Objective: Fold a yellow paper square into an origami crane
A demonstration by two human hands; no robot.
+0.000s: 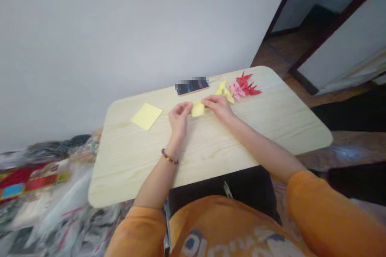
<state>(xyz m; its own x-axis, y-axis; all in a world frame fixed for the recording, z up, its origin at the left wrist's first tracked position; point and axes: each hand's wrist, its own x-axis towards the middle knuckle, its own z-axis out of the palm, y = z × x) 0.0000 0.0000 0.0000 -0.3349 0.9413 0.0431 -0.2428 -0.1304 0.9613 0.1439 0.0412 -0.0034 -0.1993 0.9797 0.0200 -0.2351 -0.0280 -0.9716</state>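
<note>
Paper (198, 109), yellow, flat, pinched between left hand (179, 117), right hand (219, 106); axis unclear.

I see a pale yellow folded paper (198, 109) on a light surface (211, 148) with fine tan wood grain. The flat sheet (146, 116) near the left edge is the same yellow. Along the far edge I make out a dark glossy phone (192, 86), a yellow figure (224, 91), a pink figure (237, 91) and a red figure (247, 84). The bracelet (169, 157) has dark red beads and one yellow bead. The sleeves (316, 204) are orange.
</note>
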